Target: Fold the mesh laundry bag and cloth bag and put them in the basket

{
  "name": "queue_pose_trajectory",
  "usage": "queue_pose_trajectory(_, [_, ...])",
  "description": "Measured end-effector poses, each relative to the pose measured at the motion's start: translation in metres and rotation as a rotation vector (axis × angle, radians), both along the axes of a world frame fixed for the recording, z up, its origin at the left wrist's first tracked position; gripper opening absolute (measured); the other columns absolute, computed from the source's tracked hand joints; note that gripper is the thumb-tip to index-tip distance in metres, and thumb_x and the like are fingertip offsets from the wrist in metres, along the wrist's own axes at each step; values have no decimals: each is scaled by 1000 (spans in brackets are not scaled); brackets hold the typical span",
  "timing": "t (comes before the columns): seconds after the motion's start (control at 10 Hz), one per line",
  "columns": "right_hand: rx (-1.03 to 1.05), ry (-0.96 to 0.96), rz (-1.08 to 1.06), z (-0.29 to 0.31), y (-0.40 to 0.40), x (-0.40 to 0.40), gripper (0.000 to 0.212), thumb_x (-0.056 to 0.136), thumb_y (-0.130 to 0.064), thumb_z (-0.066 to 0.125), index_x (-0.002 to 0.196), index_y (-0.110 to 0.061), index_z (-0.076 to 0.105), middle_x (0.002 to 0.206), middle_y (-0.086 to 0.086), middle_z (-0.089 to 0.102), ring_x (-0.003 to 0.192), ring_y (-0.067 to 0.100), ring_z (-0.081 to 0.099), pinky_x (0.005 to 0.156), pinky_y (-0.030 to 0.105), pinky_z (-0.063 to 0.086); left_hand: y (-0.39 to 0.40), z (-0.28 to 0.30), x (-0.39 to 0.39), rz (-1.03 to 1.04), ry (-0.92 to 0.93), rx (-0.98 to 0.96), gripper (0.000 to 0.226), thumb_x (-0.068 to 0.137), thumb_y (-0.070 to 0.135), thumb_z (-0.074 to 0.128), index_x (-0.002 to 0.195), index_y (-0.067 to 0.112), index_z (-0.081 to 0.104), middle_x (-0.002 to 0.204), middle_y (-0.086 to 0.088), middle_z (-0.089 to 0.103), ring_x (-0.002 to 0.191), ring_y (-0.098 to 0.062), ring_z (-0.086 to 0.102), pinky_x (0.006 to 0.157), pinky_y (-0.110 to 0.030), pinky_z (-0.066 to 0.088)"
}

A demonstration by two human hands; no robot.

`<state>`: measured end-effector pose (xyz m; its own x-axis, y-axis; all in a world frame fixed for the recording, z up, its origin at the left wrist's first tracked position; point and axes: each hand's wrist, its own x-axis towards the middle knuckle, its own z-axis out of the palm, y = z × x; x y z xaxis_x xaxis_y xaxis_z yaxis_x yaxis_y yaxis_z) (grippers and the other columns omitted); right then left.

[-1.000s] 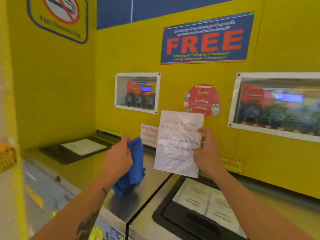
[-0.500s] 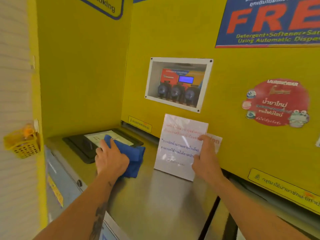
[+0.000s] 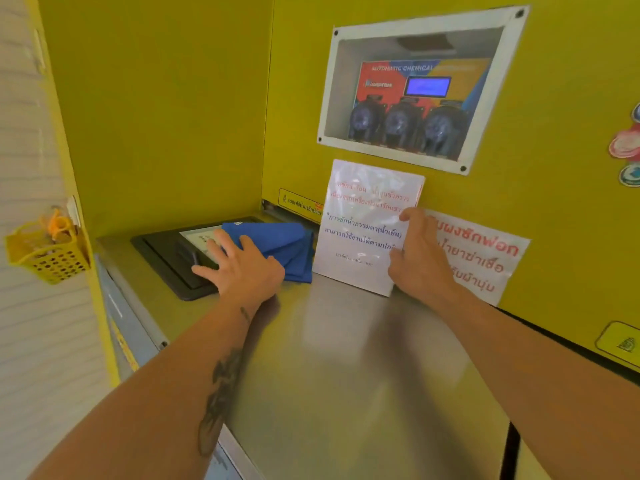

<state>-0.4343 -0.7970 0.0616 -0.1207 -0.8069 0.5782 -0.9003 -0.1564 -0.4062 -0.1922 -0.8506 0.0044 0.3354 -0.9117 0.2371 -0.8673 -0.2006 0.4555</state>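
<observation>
A folded blue cloth bag (image 3: 280, 249) lies on top of the steel washing machine (image 3: 346, 358), partly over its black lid. My left hand (image 3: 239, 268) rests flat against the cloth's near left side, fingers spread. My right hand (image 3: 417, 258) holds the right edge of a white laminated notice sheet (image 3: 363, 223), which stands upright on the machine top and leans on the yellow wall. A small yellow perforated basket (image 3: 46, 254) hangs on the white wall at far left, with orange items in it. No mesh laundry bag is visible.
The black lid panel (image 3: 169, 258) is set in the machine top at left. On the yellow back wall are a dispenser window (image 3: 415, 95) and a taped notice with red text (image 3: 481, 258). Another machine's edge shows at bottom right.
The camera has moved closer and down to the left. My left hand set the blue cloth bag down on the machine. My right hand stood the notice sheet against the wall.
</observation>
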Motion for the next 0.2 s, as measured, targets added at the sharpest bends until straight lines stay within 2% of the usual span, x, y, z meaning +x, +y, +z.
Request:
queue_pose_trajectory(0.1, [54,6,50,-5,19,-7,56,84,-8,65,125,-25,30,126,4,35,86,21,50,67,43,51,8,8,-2,3,63,-57,57,84,33,47,137,17,38,156,-16,6,145,-38,4,112,-67,8])
queue_pose_trajectory(0.2, [209,45,48,-8,63,-29,59,88,-19,65,132,-30,27,128,-2,30,97,20,44,76,34,42,23,18,-10,-96,159,-217,47,78,19,50,126,19,51,146,-14,27,138,-35,21,112,-56,18])
